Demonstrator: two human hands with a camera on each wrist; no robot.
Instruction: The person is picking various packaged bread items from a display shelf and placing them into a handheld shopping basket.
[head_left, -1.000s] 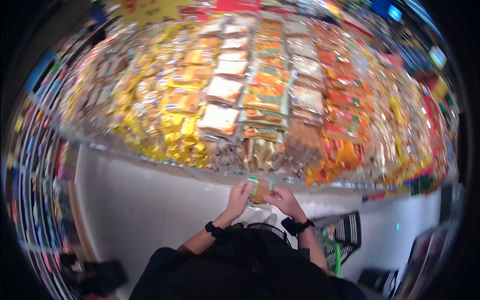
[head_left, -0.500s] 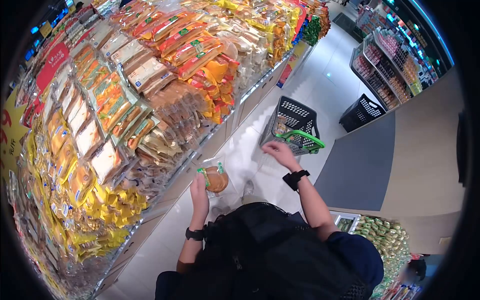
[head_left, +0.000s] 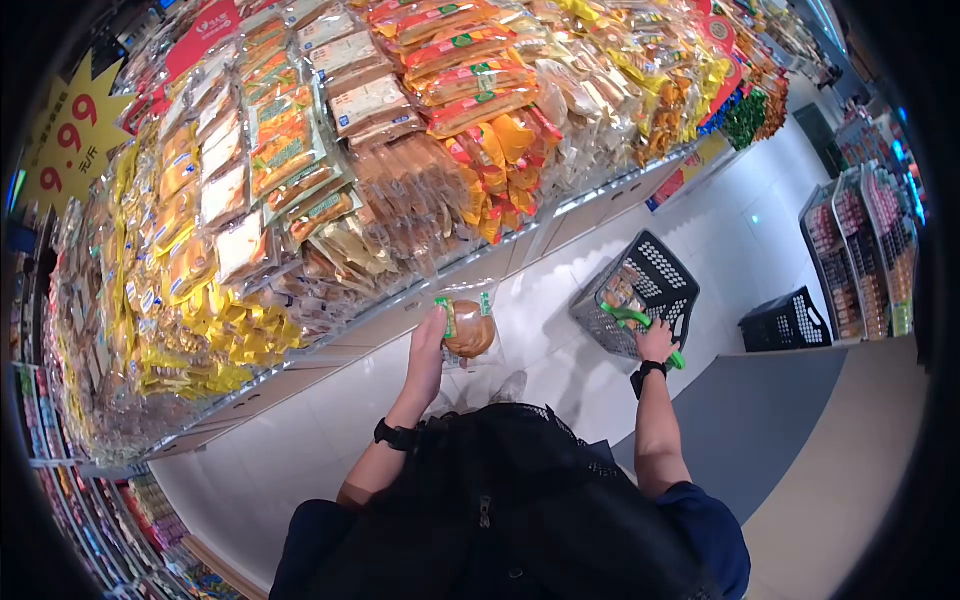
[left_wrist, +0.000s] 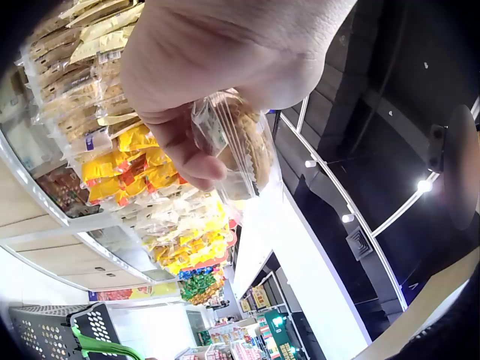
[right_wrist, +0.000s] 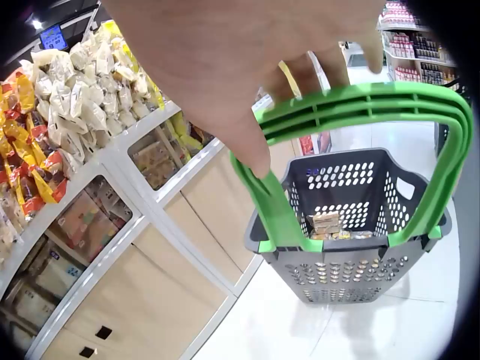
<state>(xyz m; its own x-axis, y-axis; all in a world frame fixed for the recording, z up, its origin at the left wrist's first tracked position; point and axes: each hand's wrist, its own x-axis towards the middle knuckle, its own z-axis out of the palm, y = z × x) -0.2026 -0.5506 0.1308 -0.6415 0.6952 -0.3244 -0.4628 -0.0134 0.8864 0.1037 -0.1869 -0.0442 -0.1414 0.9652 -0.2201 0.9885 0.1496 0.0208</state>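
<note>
My left hand pinches a packaged round brown bun in a clear wrapper with green print. In the left wrist view the crinkled wrapper sits between thumb and fingers. Out to the right, my right hand grips the green handle of a grey shopping basket. Its thumb lies on the near side of the handle, and its fingers pass behind. Inside the basket, which stands on the floor, lie a few small packaged items.
A long display counter heaped with packaged breads runs along the front and left. Another black basket stands on the floor at the right, beside a shelf rack. A yellow price sign rises at the far left.
The right hand has left the bun's package, reached out to the right and taken hold of the basket handle. The left hand keeps the bun. The view has swung toward the right.
</note>
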